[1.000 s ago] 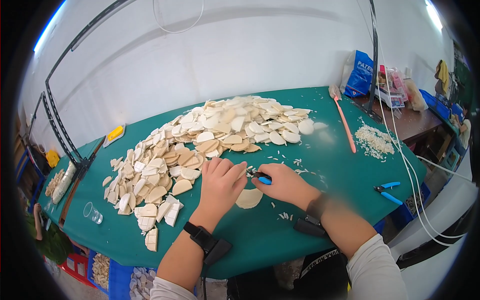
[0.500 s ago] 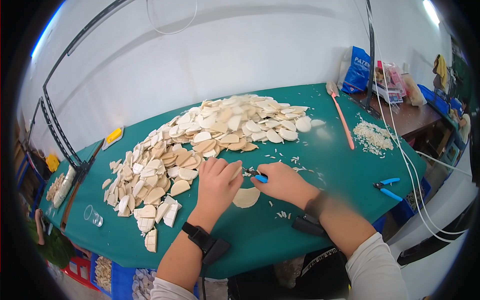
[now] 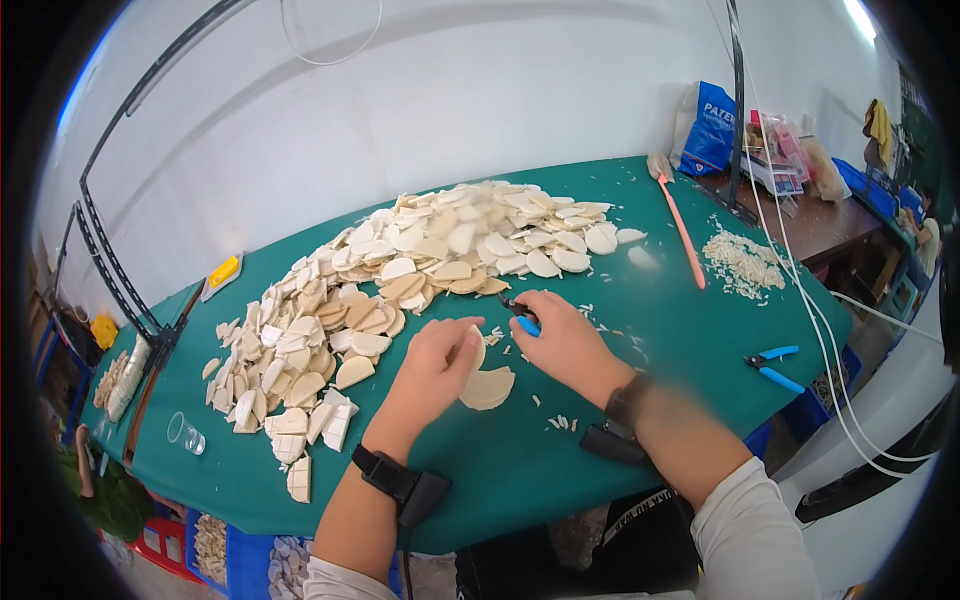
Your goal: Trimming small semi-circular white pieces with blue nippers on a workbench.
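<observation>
My left hand (image 3: pixel 436 362) is closed on a thin cream-coloured flat piece (image 3: pixel 478 347), its edge showing beyond the fingers. In my right hand (image 3: pixel 562 335) is a pair of blue-handled nippers (image 3: pixel 525 320), jaws pointing up and left, apart from the held piece. Below the left hand's fingertips, a rounded cream piece (image 3: pixel 488 390) lies flat on the green table cover (image 3: pixel 500 480). A large pile of similar half-round pieces (image 3: pixel 400 265) spreads just beyond both hands. Small cream slivers (image 3: pixel 563 423) lie scattered near my right wrist.
A second pair of blue-handled nippers (image 3: pixel 772 368) lies at the right. Behind it are a heap of slivers (image 3: pixel 743 260) and a pink-handled brush (image 3: pixel 682 230). A clear cup (image 3: pixel 186 433) stands at left, near a yellow-and-white box (image 3: pixel 224 273). White cables (image 3: pixel 815 320) hang at right.
My right hand has moved up and right with the nippers, away from the piece in my left hand. The left hand has shifted slightly, and the view has tilted a little.
</observation>
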### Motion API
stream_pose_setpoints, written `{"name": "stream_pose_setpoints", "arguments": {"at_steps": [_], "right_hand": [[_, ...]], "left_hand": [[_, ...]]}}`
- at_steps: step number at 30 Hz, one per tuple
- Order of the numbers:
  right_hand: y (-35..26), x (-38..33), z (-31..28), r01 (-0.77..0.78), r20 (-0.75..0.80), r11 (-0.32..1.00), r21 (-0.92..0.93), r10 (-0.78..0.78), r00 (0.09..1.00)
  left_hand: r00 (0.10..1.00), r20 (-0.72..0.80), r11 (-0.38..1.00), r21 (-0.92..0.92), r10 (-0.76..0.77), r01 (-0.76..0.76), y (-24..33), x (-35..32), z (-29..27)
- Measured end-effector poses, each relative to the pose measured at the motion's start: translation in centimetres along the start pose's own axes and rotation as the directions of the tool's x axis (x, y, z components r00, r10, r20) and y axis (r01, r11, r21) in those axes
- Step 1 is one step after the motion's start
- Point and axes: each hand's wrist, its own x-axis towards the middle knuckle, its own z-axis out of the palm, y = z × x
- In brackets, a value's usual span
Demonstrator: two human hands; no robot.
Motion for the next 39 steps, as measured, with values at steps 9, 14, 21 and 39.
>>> {"name": "stream_pose_setpoints", "arguments": {"at_steps": [9, 14, 21, 39], "right_hand": [[0.0, 0.1, 0.6, -0.012, -0.140, 0.967, 0.255, 0.049, 0.989], [-0.1, 0.1, 0.2, -0.095, -0.067, 0.955, 0.280, 0.119, 0.991], [0.9, 0.3, 0.6, 0.061, -0.159, 0.991, 0.121, -0.041, 0.986], [0.9, 0.4, 0.7, 0.097, -0.190, 0.994, 0.047, -0.086, 0.978]], "left_hand": [[0.993, 0.113, 0.980, 0.190, 0.039, -0.060, 0.7, -0.8, 0.3], [0.985, 0.131, 0.954, 0.266, 0.109, -0.141, 0.8, -0.4, 0.2], [0.991, 0.136, 0.991, 0.126, 0.016, -0.033, 1.8, -0.5, 0.2], [0.911, 0.387, 0.938, 0.240, 0.142, -0.248, 0.5, -0.6, 0.4]]}}
